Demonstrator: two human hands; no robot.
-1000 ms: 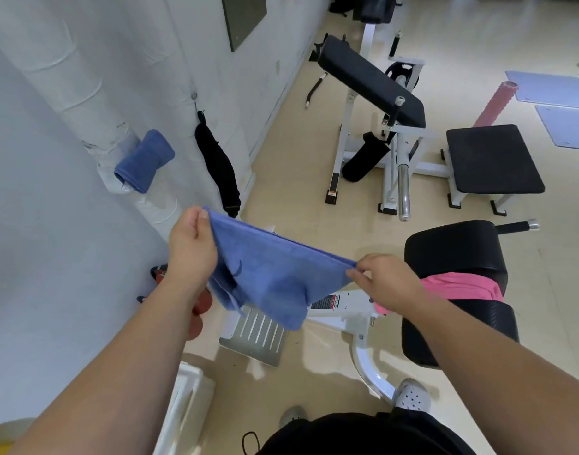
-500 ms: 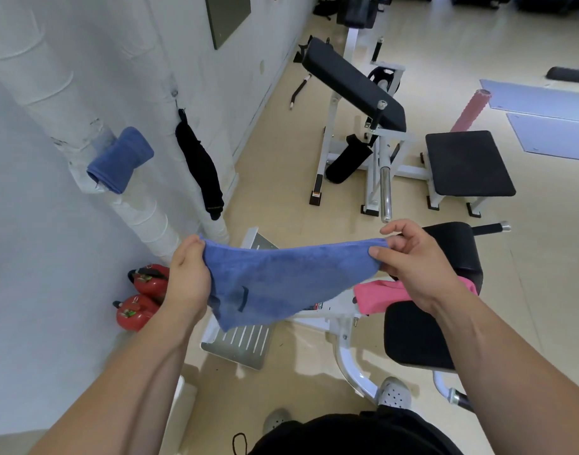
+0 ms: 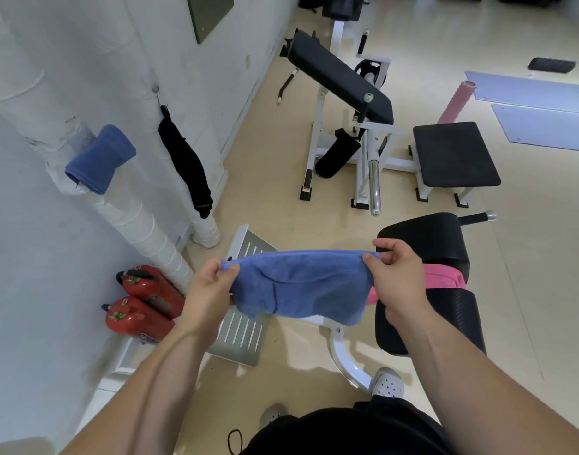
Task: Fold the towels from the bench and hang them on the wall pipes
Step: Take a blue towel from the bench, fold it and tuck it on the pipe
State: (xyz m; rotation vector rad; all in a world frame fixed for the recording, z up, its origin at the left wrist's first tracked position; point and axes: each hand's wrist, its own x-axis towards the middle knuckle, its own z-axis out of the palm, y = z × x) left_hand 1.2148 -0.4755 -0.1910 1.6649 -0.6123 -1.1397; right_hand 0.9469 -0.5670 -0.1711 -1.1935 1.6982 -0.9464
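Blue towel (image 3: 301,287) mid-fold in the middle of the frame, hanging off two corner pinches

The left hand (image 3: 209,290) and right hand (image 3: 396,280) each pinch a top corner with thumb and fingers, so the towel is stretched between them and sags in the middle, hanging in the air in front of the bench (image 3: 429,238). My worry is that it looks doubled over, and such a small grip could let a layer slip, so the fold goes crooked or the towel drops onto the metal footplate (image 3: 245,333) below. A pink towel (image 3: 442,280) waits on the bench just behind the right hand. At the left of the frame the wall pipe (image 3: 134,221) looks slanted, with another blue towel (image 3: 101,159) already on it. I'd guess a loosely draped one could slide down towards the red fire extinguishers (image 3: 147,287).
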